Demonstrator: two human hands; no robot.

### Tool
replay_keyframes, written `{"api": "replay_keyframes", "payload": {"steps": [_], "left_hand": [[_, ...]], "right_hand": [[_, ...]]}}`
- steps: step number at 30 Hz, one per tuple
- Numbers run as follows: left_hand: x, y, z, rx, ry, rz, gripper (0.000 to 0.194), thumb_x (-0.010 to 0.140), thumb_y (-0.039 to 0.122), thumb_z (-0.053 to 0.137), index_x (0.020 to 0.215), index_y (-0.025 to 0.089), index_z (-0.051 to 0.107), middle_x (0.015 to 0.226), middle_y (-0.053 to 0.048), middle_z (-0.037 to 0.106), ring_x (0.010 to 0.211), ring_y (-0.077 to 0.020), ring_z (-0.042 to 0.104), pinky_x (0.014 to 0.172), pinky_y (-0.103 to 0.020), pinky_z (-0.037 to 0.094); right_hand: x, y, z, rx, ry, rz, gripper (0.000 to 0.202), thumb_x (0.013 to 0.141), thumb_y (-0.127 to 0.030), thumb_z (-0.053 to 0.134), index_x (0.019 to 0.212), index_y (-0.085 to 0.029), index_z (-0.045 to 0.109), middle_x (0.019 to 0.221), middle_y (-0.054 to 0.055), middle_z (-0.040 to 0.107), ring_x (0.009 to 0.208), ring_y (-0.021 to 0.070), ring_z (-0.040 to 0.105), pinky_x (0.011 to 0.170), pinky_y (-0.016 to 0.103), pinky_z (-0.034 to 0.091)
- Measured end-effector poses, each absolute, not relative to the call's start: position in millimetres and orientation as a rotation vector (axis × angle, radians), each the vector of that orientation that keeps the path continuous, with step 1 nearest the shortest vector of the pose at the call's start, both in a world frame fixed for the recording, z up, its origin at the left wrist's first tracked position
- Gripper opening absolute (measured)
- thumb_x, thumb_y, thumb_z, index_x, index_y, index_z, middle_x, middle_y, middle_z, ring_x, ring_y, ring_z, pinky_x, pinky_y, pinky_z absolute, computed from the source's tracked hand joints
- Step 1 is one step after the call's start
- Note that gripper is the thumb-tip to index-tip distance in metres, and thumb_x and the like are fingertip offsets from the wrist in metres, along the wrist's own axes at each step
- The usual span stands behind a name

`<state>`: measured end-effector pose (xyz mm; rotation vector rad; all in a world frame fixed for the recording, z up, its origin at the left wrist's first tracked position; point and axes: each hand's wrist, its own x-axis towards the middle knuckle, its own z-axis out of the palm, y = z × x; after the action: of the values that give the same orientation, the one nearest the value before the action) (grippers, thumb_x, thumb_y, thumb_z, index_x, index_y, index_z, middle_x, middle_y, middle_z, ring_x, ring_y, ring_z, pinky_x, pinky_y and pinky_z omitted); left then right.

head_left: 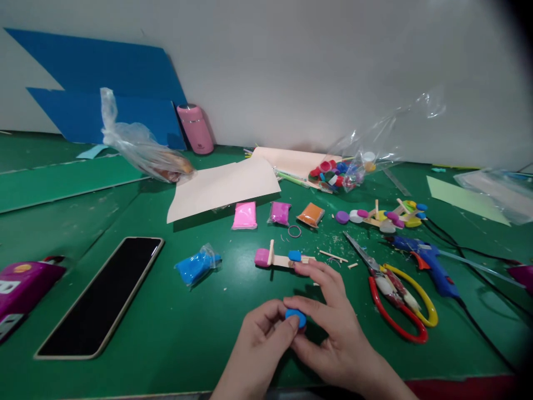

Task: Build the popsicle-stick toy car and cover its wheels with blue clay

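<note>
A small rounded piece of blue modelling clay (295,318) is pinched between my two hands near the front of the table. My left hand (263,336) is closed, its thumb pressed on top of the clay. From the other side, my right hand (333,322) grips the edge with thumb and index finger, while its other fingers reach forward. Just past those fingertips lies a wooden craft stick piece (283,260) with a pink block at one end and a blue one at the other. To the left sits an opened packet of blue clay (197,266).
Scissors (395,289) and a blue glue gun (428,261) with cords lie at right. A phone (102,297) lies left. Behind are pink (244,215), magenta (279,213) and orange (311,215) clay packets, white paper (225,189), a bag of bottle caps (337,173) and a pink flask (195,129).
</note>
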<state>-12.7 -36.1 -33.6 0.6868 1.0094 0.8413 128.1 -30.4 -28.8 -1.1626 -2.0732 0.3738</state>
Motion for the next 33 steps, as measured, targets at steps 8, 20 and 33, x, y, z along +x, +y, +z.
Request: {"api": "replay_keyframes", "payload": {"steps": [8,20,33], "left_hand": [[-12,-39,-37,0.690,1.027,0.853,0.021,0.065,0.035,0.066,0.064,0.014,0.063,0.061,0.000,0.054,0.062,-0.0126,0.044,0.060,-0.024,0.036],[-11,-39,-30,0.697,1.064,0.878,0.019,0.064,0.030,0.066,0.058,0.014,0.060,0.058,0.000,0.053,0.061,-0.0125,0.043,0.059,-0.023,0.035],[-14,-41,-26,0.607,1.014,0.879,0.013,0.066,0.027,0.065,0.066,0.014,0.061,0.065,-0.001,0.056,0.065,-0.0132,0.046,0.063,-0.024,0.036]], "right_hand": [[127,-30,-32,-1.153,-2.068,0.324,0.028,0.063,-0.012,0.058,0.088,-0.023,0.065,0.125,0.006,0.041,0.117,0.0303,0.035,0.092,0.048,0.034],[125,-29,-34,-1.097,-2.048,0.278,0.028,0.063,-0.012,0.059,0.088,-0.023,0.064,0.122,0.006,0.044,0.114,0.0295,0.039,0.089,0.047,0.038],[127,-26,-31,-1.070,-2.113,0.316,0.031,0.067,-0.017,0.061,0.097,-0.023,0.063,0.124,0.007,0.043,0.115,0.0287,0.039,0.091,0.047,0.037]]}}
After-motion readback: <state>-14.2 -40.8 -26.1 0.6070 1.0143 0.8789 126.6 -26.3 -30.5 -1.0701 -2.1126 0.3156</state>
